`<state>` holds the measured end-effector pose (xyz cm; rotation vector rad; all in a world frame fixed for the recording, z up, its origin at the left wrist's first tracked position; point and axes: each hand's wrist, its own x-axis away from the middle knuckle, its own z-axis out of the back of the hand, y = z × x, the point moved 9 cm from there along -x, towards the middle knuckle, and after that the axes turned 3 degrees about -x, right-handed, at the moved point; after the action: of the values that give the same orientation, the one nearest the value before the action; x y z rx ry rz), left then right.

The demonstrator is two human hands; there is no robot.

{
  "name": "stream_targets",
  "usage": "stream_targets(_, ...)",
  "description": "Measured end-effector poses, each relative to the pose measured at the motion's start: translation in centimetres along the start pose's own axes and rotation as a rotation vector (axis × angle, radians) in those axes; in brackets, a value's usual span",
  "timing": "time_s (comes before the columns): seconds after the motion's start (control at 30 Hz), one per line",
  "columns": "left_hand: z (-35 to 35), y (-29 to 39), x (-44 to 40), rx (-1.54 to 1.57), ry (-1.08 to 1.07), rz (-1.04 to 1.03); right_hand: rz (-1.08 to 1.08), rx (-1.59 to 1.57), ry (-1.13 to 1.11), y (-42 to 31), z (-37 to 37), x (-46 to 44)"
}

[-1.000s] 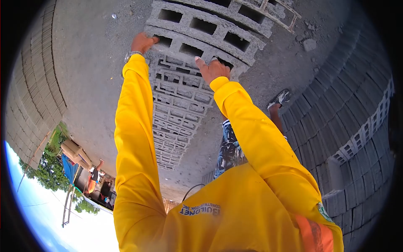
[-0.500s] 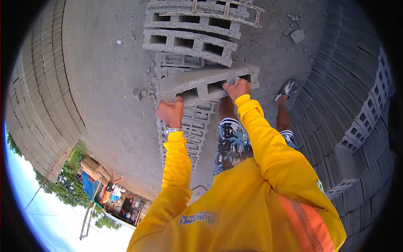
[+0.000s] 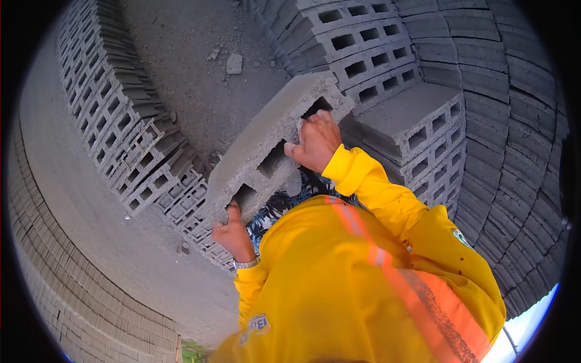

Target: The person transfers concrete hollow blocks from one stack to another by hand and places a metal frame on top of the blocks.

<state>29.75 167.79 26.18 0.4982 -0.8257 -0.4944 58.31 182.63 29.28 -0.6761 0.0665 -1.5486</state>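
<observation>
A grey concrete hollow block (image 3: 257,136) with three rectangular openings is lifted in front of my body, tilted with its right end higher. My left hand (image 3: 235,239) grips its lower left end, the thumb in the left opening. Toward the other end, my right hand (image 3: 318,142) clasps the web between the middle and right openings, fingers hooked inside. The undersides of both grips are hidden. A watch (image 3: 246,264) circles my left wrist. Behind the block, my patterned shorts (image 3: 266,215) show in part.
To the right stands a high stack of hollow blocks (image 3: 369,51), with a lower stepped pile (image 3: 431,97) beside it. A long row of blocks (image 3: 100,103) runs along the left. Rubble (image 3: 234,63) lies on the ground between them. Another stacked wall (image 3: 78,290) curves at far left.
The block has been raised off the row and brought closer to my body, both hands still on it. My view has turned right, toward the tall stack.
</observation>
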Motion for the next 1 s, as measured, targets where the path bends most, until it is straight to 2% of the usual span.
stream_targets(0.13,-9.9,7.8,4.7,0.071,-0.158,-0.144,-0.055,0.043,0.208,9.5,11.1,1.4)
stream_targets(0.23,-16.8,11.0,6.5,-0.150,-0.242,-0.259,-0.131,0.092,0.260,16.7,16.4,1.6)
stream_targets(0.33,-23.1,15.8,10.8,-0.175,-0.389,-0.232,-0.187,0.108,0.334,23.0,21.3,2.2)
stream_targets(0.37,-24.8,16.4,12.2,-0.131,-0.409,-0.245,-0.268,0.096,0.282,25.5,22.1,2.4)
stream_targets(0.43,-28.2,17.6,14.5,-0.035,-0.445,-0.278,-0.364,0.111,0.188,30.0,23.3,2.5)
stream_targets(0.5,-31.1,17.1,15.3,-0.085,-0.416,-0.401,-0.365,0.095,0.212,34.0,23.6,2.6)
stream_targets(0.57,-33.3,16.1,16.7,-0.141,-0.424,-0.420,-0.362,0.079,0.228,37.8,23.5,3.0)
stream_targets(0.63,-34.3,17.6,18.4,-0.196,-0.467,-0.340,-0.359,0.064,0.244,40.4,23.4,3.3)
stream_targets(0.77,-35.2,18.3,19.9,-0.260,-0.491,-0.343,-0.366,0.009,0.216,42.6,23.0,3.5)
stream_targets(0.8,-35.5,18.2,20.1,-0.252,-0.490,-0.335,-0.360,0.060,0.141,42.8,22.8,3.3)
stream_targets(0.9,-36.0,18.7,20.3,-0.280,-0.540,-0.328,-0.342,0.042,0.157,43.1,23.2,3.4)
stream_targets(1.0,-36.4,18.2,20.5,-0.271,-0.535,-0.362,-0.389,0.101,0.053,43.4,23.0,3.0)
